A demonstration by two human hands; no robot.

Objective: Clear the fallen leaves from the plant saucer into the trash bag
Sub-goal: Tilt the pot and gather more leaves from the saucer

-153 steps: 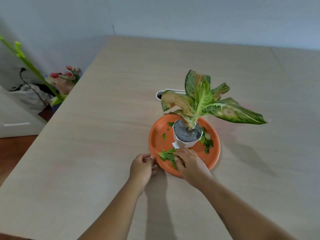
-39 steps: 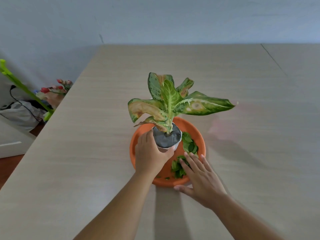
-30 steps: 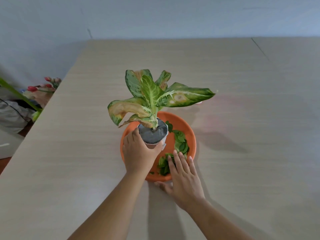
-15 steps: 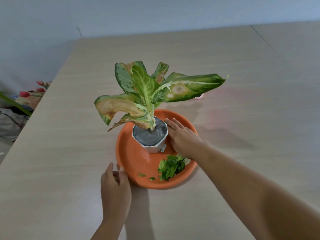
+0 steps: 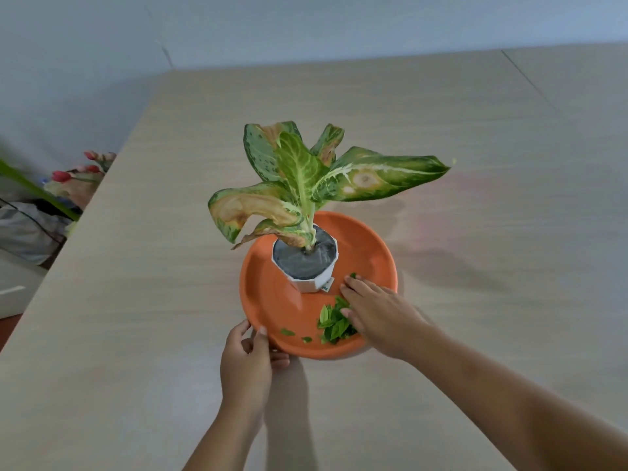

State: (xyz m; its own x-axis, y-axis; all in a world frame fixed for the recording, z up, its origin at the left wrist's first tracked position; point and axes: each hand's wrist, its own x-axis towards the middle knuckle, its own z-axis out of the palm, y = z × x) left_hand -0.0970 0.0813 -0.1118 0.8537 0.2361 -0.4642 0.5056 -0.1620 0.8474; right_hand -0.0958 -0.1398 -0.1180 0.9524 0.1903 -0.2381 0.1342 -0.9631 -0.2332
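An orange saucer (image 5: 370,246) sits on the table (image 5: 153,300) with a white pot (image 5: 307,282) in it, holding a plant with large variegated leaves (image 5: 299,168). A small heap of green fallen leaves (image 5: 334,322) lies at the saucer's near side, with two stray bits (image 5: 287,332) to its left. My right hand (image 5: 377,309) rests flat in the saucer, fingers spread, touching the heap from the right. My left hand (image 5: 246,358) grips the saucer's near-left rim, thumb on top. No trash bag is in view.
The table's left edge runs diagonally; beyond it on the floor are artificial red flowers (image 5: 76,175), a long green stem (image 5: 37,195) and a grey bundle with a black cable (image 5: 23,226). A wall stands behind the table.
My right hand slid from beside the pot toward me onto the leaf heap. My left hand moved up and took hold of the saucer's rim. Earlier, my left hand had held the pot.
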